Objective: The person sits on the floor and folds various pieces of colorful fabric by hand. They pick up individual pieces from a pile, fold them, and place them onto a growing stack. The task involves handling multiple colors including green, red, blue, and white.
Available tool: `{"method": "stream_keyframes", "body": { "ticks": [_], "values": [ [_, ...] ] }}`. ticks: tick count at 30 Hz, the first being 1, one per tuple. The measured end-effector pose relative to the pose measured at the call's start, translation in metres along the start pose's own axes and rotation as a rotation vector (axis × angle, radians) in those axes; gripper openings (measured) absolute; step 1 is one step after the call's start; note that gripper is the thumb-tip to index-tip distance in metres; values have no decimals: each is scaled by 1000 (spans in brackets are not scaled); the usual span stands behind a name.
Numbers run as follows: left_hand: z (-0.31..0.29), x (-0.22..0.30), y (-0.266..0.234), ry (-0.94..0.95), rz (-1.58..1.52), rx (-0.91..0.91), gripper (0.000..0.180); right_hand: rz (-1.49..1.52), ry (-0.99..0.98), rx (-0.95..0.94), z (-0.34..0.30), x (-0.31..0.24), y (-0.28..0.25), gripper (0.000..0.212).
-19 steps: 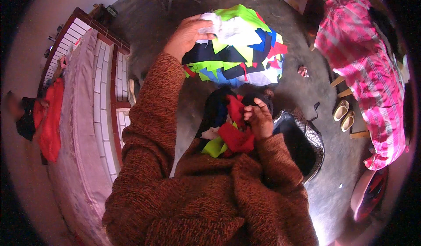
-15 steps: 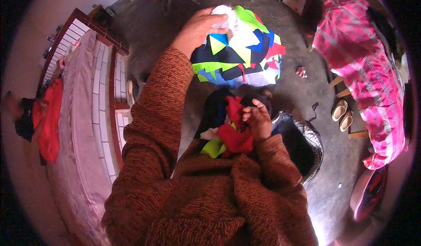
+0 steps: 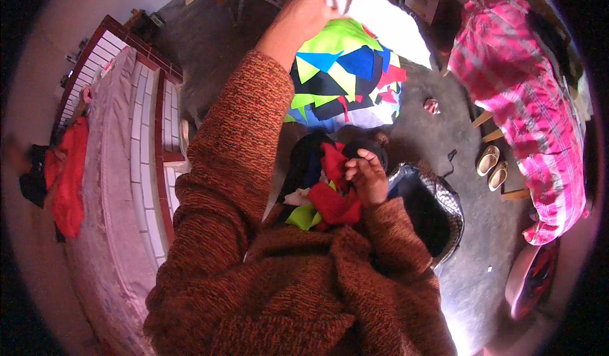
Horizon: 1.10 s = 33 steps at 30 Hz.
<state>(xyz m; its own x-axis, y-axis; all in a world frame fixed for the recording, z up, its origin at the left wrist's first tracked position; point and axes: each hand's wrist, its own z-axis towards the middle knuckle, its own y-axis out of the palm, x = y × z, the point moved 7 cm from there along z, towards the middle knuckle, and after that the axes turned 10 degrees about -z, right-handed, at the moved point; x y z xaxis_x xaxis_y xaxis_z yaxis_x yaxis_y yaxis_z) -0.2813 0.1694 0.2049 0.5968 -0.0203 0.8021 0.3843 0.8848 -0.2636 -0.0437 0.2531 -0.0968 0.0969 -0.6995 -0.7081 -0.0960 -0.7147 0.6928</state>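
My left hand (image 3: 307, 14), arm stretched far forward, grips a white piece of cloth (image 3: 390, 23) by one edge. The cloth hangs out to the right, above a mound of fabric scraps (image 3: 346, 80) in lime green, blue, black, red and white. Close to my body, my right hand (image 3: 368, 177) is raised palm up with loosely bent fingers apart, and I see nothing in it. Beside it on my lap are red scraps (image 3: 335, 204), a lime green scrap (image 3: 303, 217) and a small whitish one (image 3: 296, 197).
An open bag with a dark inside and checked rim (image 3: 453, 210) stands right of my lap. Farther right are a pair of beige shoes (image 3: 493, 167) and a pink plaid cloth (image 3: 517, 102) over wooden-legged furniture. Along the left runs a ledge of white brick (image 3: 141, 146) with a pinkish cover (image 3: 108, 184).
My left hand has lifted the white cloth forward off the mound, and it now spreads out to the right. My right hand has stayed nearly in place, its fingers a little more spread.
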Motion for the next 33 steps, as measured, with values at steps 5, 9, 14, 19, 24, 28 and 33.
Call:
{"method": "stream_keyframes", "body": {
  "ticks": [5, 9, 14, 19, 24, 28, 33],
  "values": [
    [-58, -39, -43, 157, 703, -82, 39, 12, 5, -20, 0, 3, 2, 21],
    [-91, -105, -75, -391, -439, 356, 26, 17, 5, -42, 1, 6, 1, 20],
    [-97, -127, -97, -618, -417, 466, 27, 2, -2, -26, 2, 5, -1, 18],
    [-103, -129, -121, -543, -158, 526, 30, -28, -8, -26, 2, 2, 1, 18],
    [-95, -97, -124, -46, 729, 607, 32, -33, 18, -12, 2, 2, 3, 19],
    [-84, -43, -44, 54, 856, 388, 36, -8, 20, -13, 3, 1, 3, 19],
    [-92, -60, 25, 56, 1004, 103, 58, -16, 53, -18, 2, 3, 0, 20]
  ]
}}
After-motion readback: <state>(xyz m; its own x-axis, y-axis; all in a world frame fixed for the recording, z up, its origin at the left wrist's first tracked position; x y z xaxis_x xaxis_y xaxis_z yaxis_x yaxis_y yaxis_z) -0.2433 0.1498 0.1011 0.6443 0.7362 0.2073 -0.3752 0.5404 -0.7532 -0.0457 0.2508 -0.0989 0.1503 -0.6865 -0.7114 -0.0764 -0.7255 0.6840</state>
